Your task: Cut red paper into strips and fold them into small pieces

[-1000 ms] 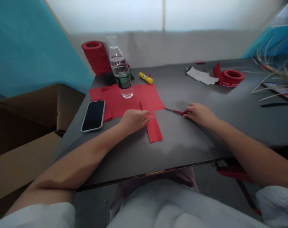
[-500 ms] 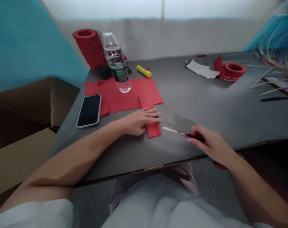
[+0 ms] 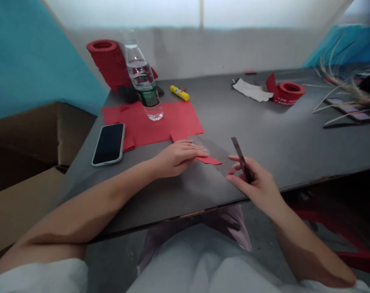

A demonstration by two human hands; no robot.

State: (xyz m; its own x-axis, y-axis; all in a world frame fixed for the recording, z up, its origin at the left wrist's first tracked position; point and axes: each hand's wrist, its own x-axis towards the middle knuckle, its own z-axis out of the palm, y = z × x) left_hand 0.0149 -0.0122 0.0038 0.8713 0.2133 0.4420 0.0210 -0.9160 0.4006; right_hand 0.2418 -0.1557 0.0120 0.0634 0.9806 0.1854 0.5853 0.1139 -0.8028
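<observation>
my l hand [image 3: 178,158] holds red strip [image 3: 210,160], r hand [image 3: 259,179] grips knife [image 3: 239,150]; prob best press flat, l fingers clear.

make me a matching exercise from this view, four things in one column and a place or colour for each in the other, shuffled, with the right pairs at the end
Column one
1. craft knife
2. water bottle
3. glue stick
4. folded red paper strip

Column two
A. yellow, lying on its side
B. under the left hand
C. held in the right hand
D. standing on the red paper sheet

Right pairs
1-C
2-D
3-A
4-B
</observation>
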